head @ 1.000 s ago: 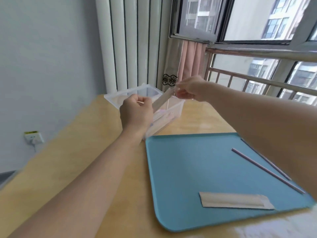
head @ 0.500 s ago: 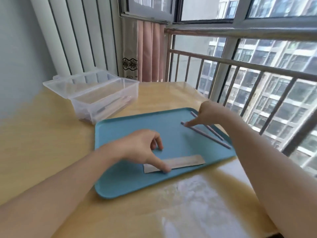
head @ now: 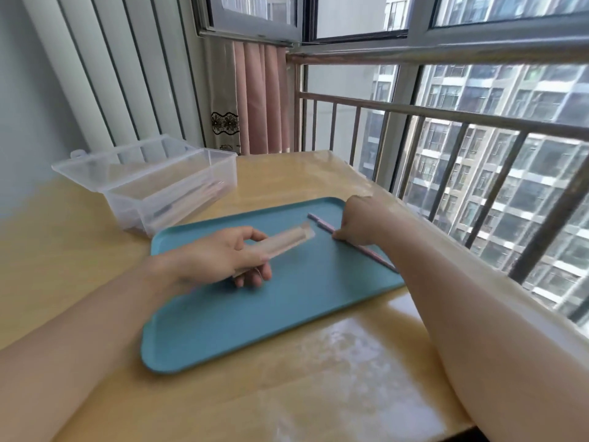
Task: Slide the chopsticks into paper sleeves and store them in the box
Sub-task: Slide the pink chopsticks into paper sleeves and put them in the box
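I see the blue tray (head: 255,314) lying flat on the wooden table (head: 334,393), and I place everything from it. Above the tray's middle my left hand (head: 223,256) grips a paper sleeve (head: 287,242) between thumb and curled fingers, the sleeve lifted clear of the tray surface and pointing toward the tray's far right corner. Near that corner my right hand (head: 360,221) has its fingers curled down onto the chopsticks (head: 322,223), pinching them where they lie on the tray along its right edge; the pinkish sticks run diagonally from the far end back toward the near right rim. Whether both sticks are in the pinch I cannot tell.

Beyond the tray's far left corner, just beside it, stands the clear plastic box (head: 172,193) with its lid (head: 124,161) hinged open and back toward the wall. Inside the box lie several long wrapped pieces, blurred through the plastic, so I cannot count them.
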Motion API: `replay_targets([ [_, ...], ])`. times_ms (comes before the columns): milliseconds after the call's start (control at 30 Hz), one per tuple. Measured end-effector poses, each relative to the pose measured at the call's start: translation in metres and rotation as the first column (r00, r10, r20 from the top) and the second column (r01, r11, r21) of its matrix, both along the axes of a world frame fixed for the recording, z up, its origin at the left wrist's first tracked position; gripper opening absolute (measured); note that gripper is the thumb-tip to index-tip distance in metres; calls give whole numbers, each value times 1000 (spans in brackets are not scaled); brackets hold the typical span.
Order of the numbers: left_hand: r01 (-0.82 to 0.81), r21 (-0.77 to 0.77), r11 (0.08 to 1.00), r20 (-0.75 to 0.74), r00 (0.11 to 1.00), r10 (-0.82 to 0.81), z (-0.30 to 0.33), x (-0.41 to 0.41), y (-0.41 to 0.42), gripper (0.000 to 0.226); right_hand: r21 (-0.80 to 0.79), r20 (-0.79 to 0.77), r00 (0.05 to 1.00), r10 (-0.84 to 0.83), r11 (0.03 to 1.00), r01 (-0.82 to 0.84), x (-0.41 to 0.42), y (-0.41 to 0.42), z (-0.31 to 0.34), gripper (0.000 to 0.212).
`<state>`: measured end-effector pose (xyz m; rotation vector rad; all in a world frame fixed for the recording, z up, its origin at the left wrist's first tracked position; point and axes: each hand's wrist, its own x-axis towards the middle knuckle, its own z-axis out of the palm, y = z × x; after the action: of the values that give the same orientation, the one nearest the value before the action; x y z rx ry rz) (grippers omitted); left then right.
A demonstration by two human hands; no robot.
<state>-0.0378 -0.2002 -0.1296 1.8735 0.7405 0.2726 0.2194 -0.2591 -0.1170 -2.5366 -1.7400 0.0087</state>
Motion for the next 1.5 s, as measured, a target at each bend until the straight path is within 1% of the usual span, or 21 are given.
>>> replay_targets([
  [67, -57, -131, 990, 76, 995, 67, -3, 1, 1, 14, -34, -108, 993, 39, 998, -43, -10, 5, -4, 43],
  [133, -147, -276, 950, 135, 972, 190, -4, 1, 5, 26, -34, -208, 977, 56, 997, -64, -21, 13, -9, 45],
  [200, -189, -378, 907, 185, 944, 274, -6, 4, 4, 31, -23, -266, 963, 44, 998, -52, -25, 17, -12, 43],
  [300, -248, -413, 876, 258, 891, 374, -8, 6, 4, 28, 19, -387, 922, 11, 1000, -4, -24, 20, -14, 41],
  [367, -294, -406, 865, 296, 853, 429, -10, 7, 5, 22, 91, -546, 838, 3, 994, 56, -22, 18, -12, 36],
  [433, -311, -425, 850, 329, 822, 465, -11, 7, 6, 19, 196, -728, 684, 39, 969, 153, -20, 15, -6, 29],
  [467, -298, -446, 844, 342, 814, 469, -11, 7, 7, 19, 248, -826, 555, 93, 946, 210, -19, 13, -3, 24],
  [500, -277, -466, 840, 355, 811, 464, -11, 6, 8, 22, 281, -906, 389, 166, 923, 261, -19, 12, 1, 20],
  [533, -253, -483, 839, 365, 812, 455, -11, 5, 8, 25, 295, -948, 210, 239, 908, 298, -22, 11, 3, 18],
  [567, -227, -497, 837, 371, 817, 442, -10, 5, 9, 27, 301, -953, 58, 298, 900, 316, -25, 11, 6, 17],
  [600, -202, -513, 835, 373, 823, 428, -8, 5, 8, 28, 307, -940, -48, 339, 897, 317, -28, 10, 6, 15],
  [667, -157, -525, 837, 363, 848, 387, -7, 6, 6, 28, 329, -907, -169, 387, 898, 292, -37, 11, 4, 10],
  [767, -140, -490, 860, 327, 885, 331, -7, 6, 1, 34, 335, -871, -288, 399, 909, 247, -48, 11, -3, 6],
  [833, -156, -455, 876, 325, 887, 327, -7, 8, 0, 37, 340, -864, -313, 395, 915, 216, -53, 11, -5, 5],
  [1000, -160, -410, 898, 360, 876, 320, -10, 7, 3, 28, 352, -875, -295, 385, 922, 159, -60, 9, -9, 4],
  [1133, -171, -428, 887, 390, 851, 352, -11, 6, 6, 31, 360, -871, -291, 397, 917, 173, -66, 7, -7, 4],
  [1233, -215, -341, 915, 386, 856, 345, -12, 6, 10, 36, 373, -878, -242, 413, 908, 192, -70, 10, -3, 2],
  [1333, -330, -282, 901, 372, 828, 420, -16, 4, 18, 21, 359, -897, -175, 407, 899, 251, -74, 24, 9, 6],
  [1400, -377, -245, 893, 361, 819, 445, -15, -1, 26, 16, 379, -887, -141, 440, 868, 321, -75, 39, 21, 11],
  [1467, -378, -253, 891, 350, 823, 448, -13, -7, 31, 20, 415, -878, -85, 472, 837, 356, -73, 54, 33, 15],
  [1500, -364, -272, 891, 339, 830, 443, -12, -10, 32, 26, 435, -875, -47, 481, 827, 356, -73, 61, 36, 17],
])
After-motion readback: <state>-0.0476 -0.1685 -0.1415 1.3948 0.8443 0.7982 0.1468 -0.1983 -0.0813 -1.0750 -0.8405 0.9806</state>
